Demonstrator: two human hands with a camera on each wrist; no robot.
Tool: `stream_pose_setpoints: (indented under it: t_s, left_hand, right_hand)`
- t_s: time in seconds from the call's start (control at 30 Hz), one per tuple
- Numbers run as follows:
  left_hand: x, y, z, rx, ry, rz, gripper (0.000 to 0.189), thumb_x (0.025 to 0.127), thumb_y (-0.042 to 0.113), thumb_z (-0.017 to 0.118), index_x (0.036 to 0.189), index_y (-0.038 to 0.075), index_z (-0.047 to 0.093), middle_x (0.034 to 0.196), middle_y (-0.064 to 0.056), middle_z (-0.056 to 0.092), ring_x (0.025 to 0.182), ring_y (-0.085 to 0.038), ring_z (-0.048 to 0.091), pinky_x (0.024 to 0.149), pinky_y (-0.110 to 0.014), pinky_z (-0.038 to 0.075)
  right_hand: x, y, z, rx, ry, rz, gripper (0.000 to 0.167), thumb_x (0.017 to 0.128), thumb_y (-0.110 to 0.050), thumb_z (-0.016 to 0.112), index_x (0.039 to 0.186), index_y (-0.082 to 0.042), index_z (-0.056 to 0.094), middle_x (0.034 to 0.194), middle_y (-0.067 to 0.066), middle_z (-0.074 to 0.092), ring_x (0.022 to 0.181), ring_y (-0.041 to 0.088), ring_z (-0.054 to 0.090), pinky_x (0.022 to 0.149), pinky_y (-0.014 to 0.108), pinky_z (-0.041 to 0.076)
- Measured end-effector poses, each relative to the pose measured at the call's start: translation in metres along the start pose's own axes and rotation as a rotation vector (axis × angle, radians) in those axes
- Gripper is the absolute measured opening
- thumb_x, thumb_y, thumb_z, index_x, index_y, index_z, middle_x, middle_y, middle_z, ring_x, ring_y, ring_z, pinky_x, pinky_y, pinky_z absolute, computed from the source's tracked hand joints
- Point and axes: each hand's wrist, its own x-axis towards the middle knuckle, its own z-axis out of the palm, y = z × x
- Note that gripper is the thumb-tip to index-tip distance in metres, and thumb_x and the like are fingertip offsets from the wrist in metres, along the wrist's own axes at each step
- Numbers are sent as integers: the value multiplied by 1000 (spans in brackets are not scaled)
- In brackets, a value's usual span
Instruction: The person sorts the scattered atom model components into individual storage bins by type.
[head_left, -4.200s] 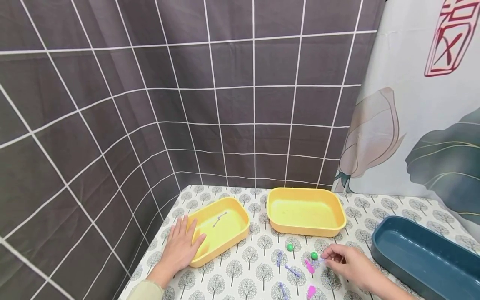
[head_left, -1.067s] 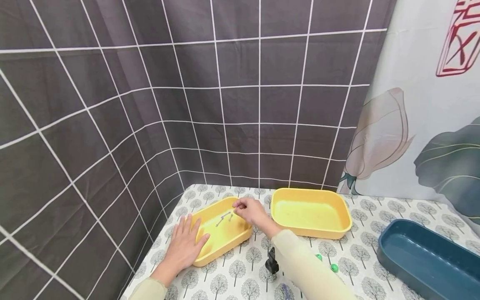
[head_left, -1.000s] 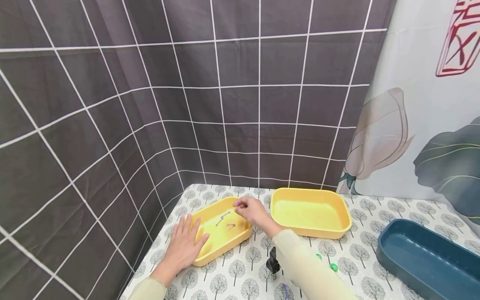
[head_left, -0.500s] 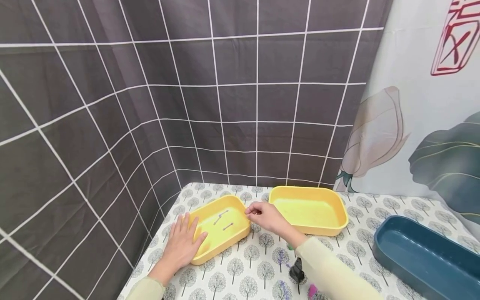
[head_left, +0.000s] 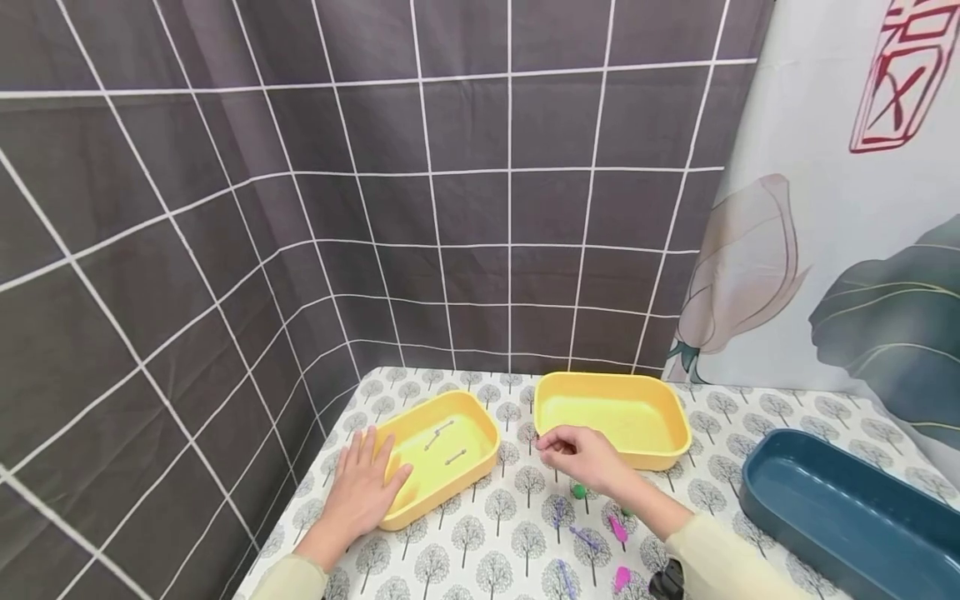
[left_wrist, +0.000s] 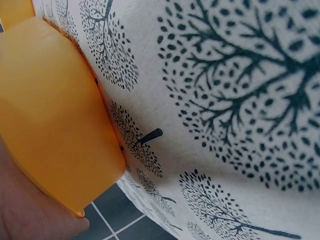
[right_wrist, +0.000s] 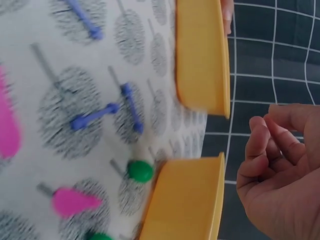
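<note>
at the far left hangs a dark curtain (head_left: 187,275) with a white grid, which also runs behind the table. the left hand (head_left: 365,487), below a pale sleeve (head_left: 288,579), rests over the left rim of the left yellow tray (head_left: 450,496), its fingers straight and a little apart.

inside that tray lie small purple sticks: a crooked pair (head_left: 446,427) that seem to touch end to end, and a single stick (head_left: 456,456) just beside them, closer to the near wall.

right of the tray, on a white cloth (head_left: 408,575) printed with grey trees, lie three more purple sticks (head_left: 585,539), well apart from the left hand. the right hand (head_left: 581,457) hangs in the air above them, covering the near left corner of the right yellow tray (head_left: 660,461); its thumb and forefinger meet at the tips and the other fingers curl toward the palm.

below it sit a green ball (head_left: 579,491) and a second green ball (right_wrist: 100,236), partly hidden by the forearm in the head view, with two pink pieces (head_left: 622,577) near them. a black object (head_left: 666,581) shows beside the right sleeve (head_left: 723,558).

farthest right stands a dark blue tray (head_left: 832,525), before a pale hanging (head_left: 817,192) with a flower print.
</note>
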Motion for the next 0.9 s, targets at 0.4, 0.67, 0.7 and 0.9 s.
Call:
stream_pose_setpoints:
  t_s: [0.4,0.67,0.7,0.9]
  left_hand:
    - [0,-1,4,4,1,7,75,105,59,37,157,5,35,165,-26,13,153,-48,7,122,-64,9]
    - [-1,-1,3,-3,14,18,73,105,56,39,157,5,35,165,-27,14,152,-49,7,121,-65,8]
    - [-1,-1,3,-4,17,19,72,105,55,39,157,5,35,165,-27,14,152,-49,8,121,-65,8]
    - [-1,-1,4,-7,14,16,73,105,55,39,157,5,35,165,-27,14,153,-48,7,122,-64,8]
  right_hand:
    - [-51,26,-12,3,14,51,22,90,-17,74,107,-3,73,84,-4,65,71,4,54,63,20,49]
    - [-82,44,0,-5,-27,27,21,89,-15,74,106,-3,72,83,-6,66,68,0,53,60,20,50]
    - [-86,45,2,-11,-29,32,21,89,-16,75,106,-4,72,83,-7,66,68,0,54,62,20,51]
    - [-100,55,5,-64,-10,61,19,88,-20,77,104,-11,74,81,-12,62,68,-2,51,62,20,47]
